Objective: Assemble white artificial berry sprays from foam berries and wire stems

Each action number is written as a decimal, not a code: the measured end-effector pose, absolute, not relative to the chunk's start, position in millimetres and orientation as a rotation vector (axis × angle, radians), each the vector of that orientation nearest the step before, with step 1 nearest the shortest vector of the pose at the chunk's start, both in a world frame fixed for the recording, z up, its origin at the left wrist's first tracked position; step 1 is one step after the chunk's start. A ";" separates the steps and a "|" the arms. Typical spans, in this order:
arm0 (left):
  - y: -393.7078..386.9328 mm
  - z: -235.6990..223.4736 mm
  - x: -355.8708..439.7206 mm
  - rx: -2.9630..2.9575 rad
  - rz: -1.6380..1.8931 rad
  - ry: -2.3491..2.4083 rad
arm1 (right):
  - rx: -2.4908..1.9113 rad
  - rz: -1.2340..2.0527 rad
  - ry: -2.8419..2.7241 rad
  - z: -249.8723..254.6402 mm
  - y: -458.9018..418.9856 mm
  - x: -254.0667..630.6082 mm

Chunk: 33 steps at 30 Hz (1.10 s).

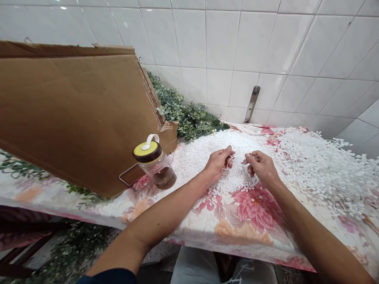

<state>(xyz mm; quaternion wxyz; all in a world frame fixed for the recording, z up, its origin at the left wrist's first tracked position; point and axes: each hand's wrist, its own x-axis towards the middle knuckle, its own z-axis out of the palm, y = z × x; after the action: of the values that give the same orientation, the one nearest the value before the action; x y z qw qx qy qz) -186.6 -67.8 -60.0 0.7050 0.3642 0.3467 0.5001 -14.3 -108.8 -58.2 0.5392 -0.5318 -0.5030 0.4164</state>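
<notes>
My left hand (pixel 219 162) is closed in a pinch on a thin white branched plastic stem (pixel 227 169). Just to its right, my right hand (pixel 263 167) pinches with thumb and forefinger near the stem's other end; whatever tiny piece lies between those fingertips is too small to make out. Both hands hover over a spread pile of small white beads (pixel 198 152). To the right lies a heap of white sprays (pixel 322 165), their thin stems tipped with beads. Another bare white stem (pixel 244 269) rests on my lap.
A clear jar with a yellow lid (pixel 156 165) stands left of the beads. Behind it leans a large cardboard box (pixel 74 110) with a metal wire frame (pixel 126 179) at its foot. Green artificial foliage (pixel 192 118) lies along the tiled wall. A floral cloth (pixel 257 209) covers the table.
</notes>
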 end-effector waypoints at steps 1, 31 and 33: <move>-67.8 -59.6 -187.0 0.811 1.104 0.757 | -1.276 1.010 -1.189 -58.6 -108.5 -14.0; -71.4 -60.6 -186.5 0.813 1.105 0.743 | -1.127 0.897 -1.350 -54.0 -104.5 0.0; -70.9 -61.4 -185.9 0.817 1.096 0.737 | -1.153 0.875 -1.309 -55.7 -103.7 -0.9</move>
<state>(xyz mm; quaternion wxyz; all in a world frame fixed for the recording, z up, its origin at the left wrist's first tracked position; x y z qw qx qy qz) -185.9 -70.9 -61.4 0.7132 0.3687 0.3327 0.4947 -0.9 -103.7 -55.7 0.5605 -0.4892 -0.5556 0.3712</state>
